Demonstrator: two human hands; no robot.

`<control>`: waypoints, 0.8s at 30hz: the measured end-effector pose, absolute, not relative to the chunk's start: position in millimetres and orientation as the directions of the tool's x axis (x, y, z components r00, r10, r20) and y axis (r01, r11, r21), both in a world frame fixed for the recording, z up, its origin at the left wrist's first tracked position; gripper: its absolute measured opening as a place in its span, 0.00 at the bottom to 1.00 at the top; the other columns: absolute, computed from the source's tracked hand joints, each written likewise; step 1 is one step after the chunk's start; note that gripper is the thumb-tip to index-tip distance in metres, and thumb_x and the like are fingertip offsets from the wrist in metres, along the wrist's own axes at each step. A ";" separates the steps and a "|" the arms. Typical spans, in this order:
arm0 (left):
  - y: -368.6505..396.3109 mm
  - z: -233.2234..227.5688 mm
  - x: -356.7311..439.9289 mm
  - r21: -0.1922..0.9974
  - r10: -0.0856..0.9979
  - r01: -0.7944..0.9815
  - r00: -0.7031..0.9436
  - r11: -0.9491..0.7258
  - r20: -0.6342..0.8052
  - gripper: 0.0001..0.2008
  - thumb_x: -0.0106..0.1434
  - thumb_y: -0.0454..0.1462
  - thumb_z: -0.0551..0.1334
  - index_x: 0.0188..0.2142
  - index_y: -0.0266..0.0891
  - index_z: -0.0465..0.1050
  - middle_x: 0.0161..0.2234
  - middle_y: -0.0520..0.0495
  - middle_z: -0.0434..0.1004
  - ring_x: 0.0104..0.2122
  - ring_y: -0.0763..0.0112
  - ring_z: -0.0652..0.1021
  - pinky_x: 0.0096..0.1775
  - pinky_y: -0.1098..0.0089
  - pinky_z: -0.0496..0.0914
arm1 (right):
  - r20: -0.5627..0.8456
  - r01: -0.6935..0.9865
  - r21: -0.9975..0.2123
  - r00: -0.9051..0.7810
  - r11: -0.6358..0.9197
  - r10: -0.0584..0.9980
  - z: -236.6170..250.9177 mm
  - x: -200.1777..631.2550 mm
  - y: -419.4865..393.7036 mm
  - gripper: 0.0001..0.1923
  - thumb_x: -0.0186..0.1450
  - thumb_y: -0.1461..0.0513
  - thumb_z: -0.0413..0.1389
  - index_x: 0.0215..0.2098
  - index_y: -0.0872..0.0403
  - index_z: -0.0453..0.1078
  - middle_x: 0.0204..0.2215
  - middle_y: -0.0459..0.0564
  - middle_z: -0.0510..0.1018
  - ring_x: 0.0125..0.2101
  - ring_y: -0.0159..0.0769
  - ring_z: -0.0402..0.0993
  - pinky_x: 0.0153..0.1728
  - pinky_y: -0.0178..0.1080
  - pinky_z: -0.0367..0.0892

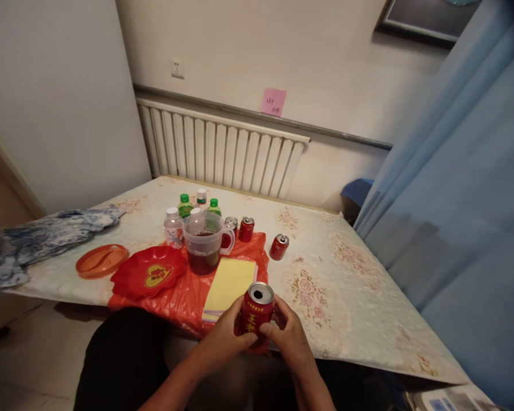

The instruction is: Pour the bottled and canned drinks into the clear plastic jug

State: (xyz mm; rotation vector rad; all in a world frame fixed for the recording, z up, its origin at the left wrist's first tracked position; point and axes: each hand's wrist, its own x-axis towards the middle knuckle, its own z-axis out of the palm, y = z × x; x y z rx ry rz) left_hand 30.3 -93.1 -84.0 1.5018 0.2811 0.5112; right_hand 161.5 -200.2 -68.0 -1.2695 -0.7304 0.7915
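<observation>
Between my two hands is a red drink can point(257, 311) with yellow lettering, its top opening showing dark. My left hand point(223, 331) wraps its left side, and my right hand point(289, 334) grips the right side with the thumb across the front. The can is held upright at the table's near edge. Just beyond it lies a yellow notepad point(231, 282) on a red plastic bag point(167, 311). Behind the pad stands a clear plastic measuring jug point(203, 245) partly filled with dark liquid. More red cans, one point(247, 229) near the jug and another point(279, 247) farther right, stand upright.
A red scalloped plate point(128, 274) and an orange lid point(101, 261) lie left of the jug. Several bottles, one with a white cap point(173, 228), stand behind it. Patterned cloth point(60, 234) covers the table's left end. A blue curtain point(462, 188) hangs along the right side.
</observation>
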 end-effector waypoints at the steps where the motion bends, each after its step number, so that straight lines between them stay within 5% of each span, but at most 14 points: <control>1: -92.7 -84.5 31.7 0.989 0.499 -0.148 0.857 0.003 0.127 0.35 0.50 0.29 0.64 0.59 0.39 0.62 0.57 0.42 0.71 0.55 0.57 0.72 0.58 0.59 0.64 | 0.046 -0.108 -0.986 0.541 0.124 0.840 -68.4 161.5 -199.5 0.34 0.47 0.66 0.64 0.54 0.53 0.71 0.52 0.52 0.78 0.54 0.50 0.73 0.55 0.49 0.67; 9: -88.6 -103.9 59.7 0.984 0.665 0.006 0.738 -0.177 0.115 0.35 0.46 0.32 0.66 0.56 0.38 0.63 0.56 0.39 0.71 0.54 0.52 0.73 0.55 0.56 0.68 | -0.015 -0.013 -1.000 0.594 -0.009 0.804 -70.0 160.3 -189.3 0.30 0.47 0.68 0.59 0.50 0.53 0.71 0.44 0.49 0.81 0.42 0.45 0.79 0.43 0.44 0.74; 16: -75.2 -140.2 77.1 0.916 0.544 -0.004 0.804 -0.401 0.241 0.35 0.51 0.37 0.69 0.59 0.41 0.64 0.56 0.39 0.71 0.56 0.51 0.71 0.58 0.53 0.66 | -0.036 0.053 -0.993 0.690 -0.101 0.723 -96.3 184.9 -189.1 0.26 0.45 0.65 0.61 0.44 0.56 0.72 0.39 0.52 0.81 0.40 0.47 0.78 0.37 0.42 0.75; 24: -13.5 -164.0 80.3 0.500 0.583 0.392 0.750 -0.773 0.313 0.14 0.66 0.40 0.55 0.48 0.37 0.70 0.48 0.39 0.75 0.50 0.58 0.74 0.54 0.57 0.69 | 0.010 0.087 -0.990 0.831 -0.112 0.556 -129.1 233.9 -194.1 0.29 0.44 0.60 0.65 0.46 0.56 0.73 0.40 0.53 0.82 0.41 0.49 0.78 0.41 0.44 0.75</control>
